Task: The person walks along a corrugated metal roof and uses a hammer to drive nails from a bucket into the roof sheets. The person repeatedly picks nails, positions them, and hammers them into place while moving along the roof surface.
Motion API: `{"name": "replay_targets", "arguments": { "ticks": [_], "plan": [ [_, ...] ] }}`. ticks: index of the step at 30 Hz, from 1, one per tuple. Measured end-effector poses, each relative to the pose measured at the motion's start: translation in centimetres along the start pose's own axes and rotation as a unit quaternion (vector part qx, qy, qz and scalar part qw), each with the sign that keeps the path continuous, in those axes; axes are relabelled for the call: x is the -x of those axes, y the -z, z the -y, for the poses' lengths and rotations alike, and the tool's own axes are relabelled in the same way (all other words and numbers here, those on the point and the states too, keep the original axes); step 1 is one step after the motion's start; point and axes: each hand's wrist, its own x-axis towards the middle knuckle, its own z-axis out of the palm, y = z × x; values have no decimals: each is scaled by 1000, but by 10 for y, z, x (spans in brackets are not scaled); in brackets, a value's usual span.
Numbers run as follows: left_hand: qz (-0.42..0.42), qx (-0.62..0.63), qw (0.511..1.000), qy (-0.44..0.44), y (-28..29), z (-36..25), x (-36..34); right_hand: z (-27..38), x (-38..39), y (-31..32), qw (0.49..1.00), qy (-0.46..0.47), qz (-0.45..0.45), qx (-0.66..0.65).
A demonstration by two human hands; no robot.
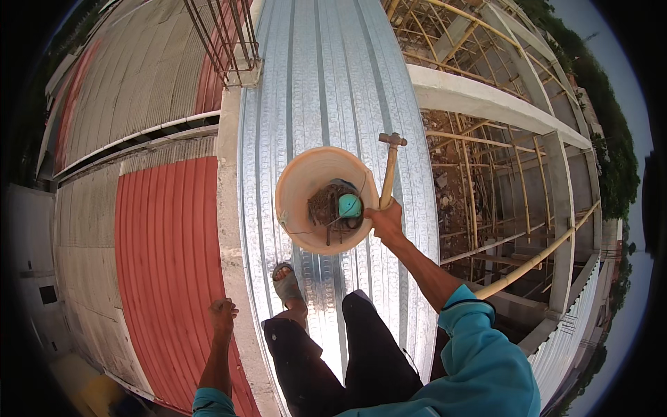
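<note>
My right hand (386, 218) grips the rim of a pale orange bucket (300, 187) together with the wooden handle of a hammer (389, 170), whose head points up and away. Inside the bucket lie a tangle of rusty wire and a teal round object (349, 205). My left hand (223, 311) hangs at my side with the fingers curled into a fist, holding nothing. I stand on a strip of corrugated metal decking (326, 83), one sandalled foot (286, 281) forward under the bucket.
A concrete ledge (229, 208) borders the decking on the left, with red and grey sheet roofs (167, 236) below. On the right is an open drop with concrete beams (486, 101) and bamboo scaffolding (528, 264). Rebar (229, 35) stands ahead.
</note>
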Motion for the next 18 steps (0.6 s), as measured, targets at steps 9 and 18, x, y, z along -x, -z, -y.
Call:
{"name": "replay_targets", "arguments": {
  "ticks": [9,18],
  "plan": [
    [-83,-43,987,132,148,-80,176,217,97,112,984,-14,-144,-107],
    [-128,-21,988,82,254,-282,195,374,193,231,952,-91,-288,-52]
  ]
}}
